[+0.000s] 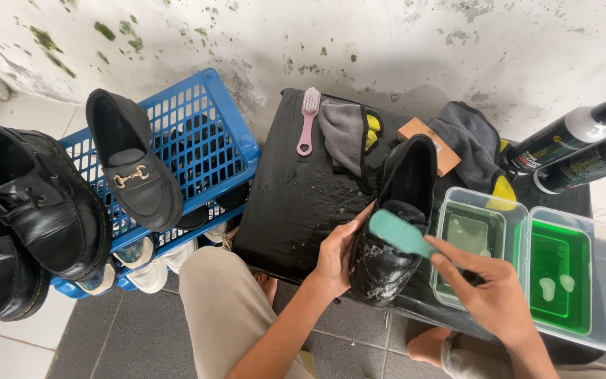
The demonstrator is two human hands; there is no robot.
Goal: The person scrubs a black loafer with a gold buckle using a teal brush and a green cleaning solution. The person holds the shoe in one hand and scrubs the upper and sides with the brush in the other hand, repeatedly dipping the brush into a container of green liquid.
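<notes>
- A black loafer, wet and flecked with suds at the toe, lay on the near right part of a black, wet-surfaced table, its toe toward the person and its heel toward the wall.
- The left hand cupped the loafer's left side near the toe, fingers curled around the upper, steadying it.
- The right hand was closed on the handle of a teal brush, whose head rested on the shoe's vamp.
- Two clear plastic tubs of green liquid stood just right of the shoe, side by side, small white patches showing in each.
- Behind the shoe lay grey cloths with yellow trim, and a wooden-backed brush partly hidden by the heel.
- A pink brush lay at the table's far edge, bristles toward the wall.
- Two dark bottles with pale upper parts leaned at the far right.
- A blue plastic crate stood left of the table, carrying a second black loafer with a gold bit; pale shoes showed beneath it.
- Black lace-up leather shoes sat at the far left.
- The person's knees, in beige trousers, were tucked under the table edge over a grey tiled floor.
</notes>
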